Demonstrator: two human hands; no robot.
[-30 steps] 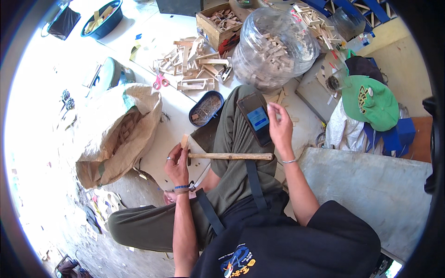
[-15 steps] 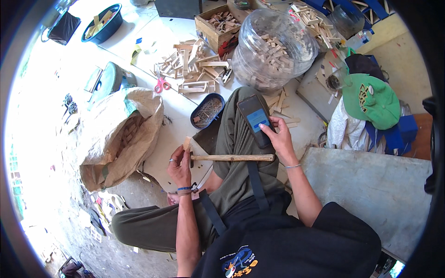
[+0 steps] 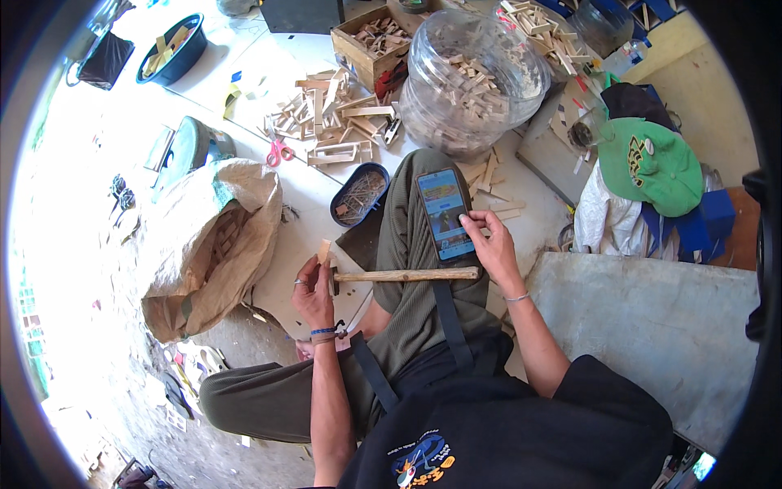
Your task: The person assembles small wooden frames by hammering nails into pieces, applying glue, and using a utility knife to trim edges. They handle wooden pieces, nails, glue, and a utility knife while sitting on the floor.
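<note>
Head view; dark-edged phone [image 3: 444,215], lit

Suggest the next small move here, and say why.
Perhaps a light right-thumb swipe on the phone: it is lit, and the right hand is at its right edge, while the left hand pinches a wood piece.

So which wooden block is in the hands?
The small wooden block pinched in the left hand; the others, like those in the floor pile or wooden crate, lie unheld.

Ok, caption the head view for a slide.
Left hand pinching a wood piece, right hand at a phone on the leg.
</note>
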